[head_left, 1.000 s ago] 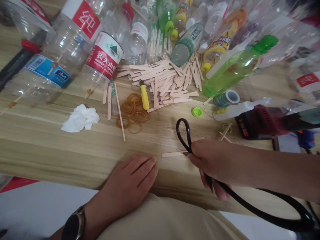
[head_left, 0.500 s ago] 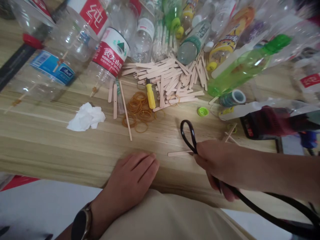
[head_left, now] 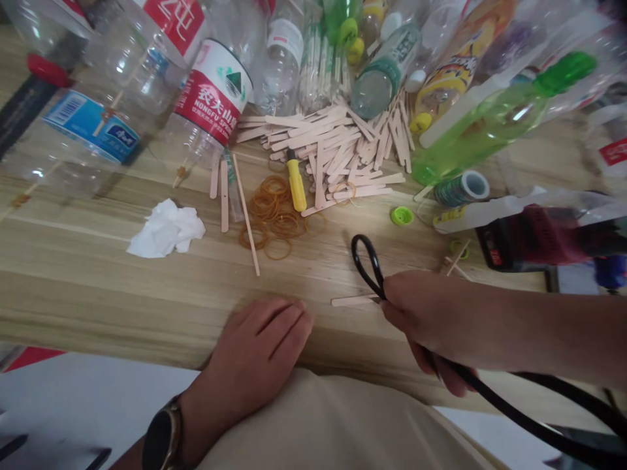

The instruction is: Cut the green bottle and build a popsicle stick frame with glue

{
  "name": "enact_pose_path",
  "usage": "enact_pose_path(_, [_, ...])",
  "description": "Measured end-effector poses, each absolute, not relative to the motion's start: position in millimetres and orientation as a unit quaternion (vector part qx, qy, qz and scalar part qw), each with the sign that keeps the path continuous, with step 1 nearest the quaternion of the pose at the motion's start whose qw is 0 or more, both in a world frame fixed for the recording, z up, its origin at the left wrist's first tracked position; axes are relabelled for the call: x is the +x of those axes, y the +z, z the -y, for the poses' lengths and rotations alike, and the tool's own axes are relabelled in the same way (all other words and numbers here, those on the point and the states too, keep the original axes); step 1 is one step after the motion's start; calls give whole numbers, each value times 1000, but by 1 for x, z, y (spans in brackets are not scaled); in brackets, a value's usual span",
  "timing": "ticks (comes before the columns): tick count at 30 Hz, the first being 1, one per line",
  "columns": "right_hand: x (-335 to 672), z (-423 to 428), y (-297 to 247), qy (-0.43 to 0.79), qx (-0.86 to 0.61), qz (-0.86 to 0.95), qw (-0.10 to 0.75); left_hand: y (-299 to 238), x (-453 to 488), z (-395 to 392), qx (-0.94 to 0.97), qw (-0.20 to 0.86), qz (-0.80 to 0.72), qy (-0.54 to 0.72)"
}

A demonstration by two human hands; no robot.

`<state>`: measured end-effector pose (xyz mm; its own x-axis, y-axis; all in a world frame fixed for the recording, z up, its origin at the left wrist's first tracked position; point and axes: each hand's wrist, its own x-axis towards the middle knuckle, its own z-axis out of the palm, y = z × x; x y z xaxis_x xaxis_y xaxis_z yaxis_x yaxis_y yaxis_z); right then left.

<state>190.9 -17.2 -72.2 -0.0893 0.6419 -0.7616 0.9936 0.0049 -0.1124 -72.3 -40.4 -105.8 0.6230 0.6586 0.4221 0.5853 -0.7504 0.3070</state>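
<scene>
While the right hand (head_left: 431, 320) is clenched around a doubled black cable (head_left: 366, 261), the loop pokes out over the tabletop (head_left: 98, 294), just beside a lone wooden stick (head_left: 350, 301). The left hand (head_left: 259, 352) lies flat and empty on the near edge, palm down. Rubber bands (head_left: 274, 219) and a heap of sticks (head_left: 333, 143) sit farther back.

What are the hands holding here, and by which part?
The right hand grips a black cable just below its folded loop; the left hand rests flat, empty.
</scene>
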Motion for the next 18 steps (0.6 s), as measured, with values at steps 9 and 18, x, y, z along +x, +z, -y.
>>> enact_pose_path(9, [189,-2,-54,-111,387,-861,311,-104,-73,39,894,80,-345,273])
enact_pose_path(18, [146,-7,-18,-505,673,-408,356,-105,-76,40,893,89,-347,272])
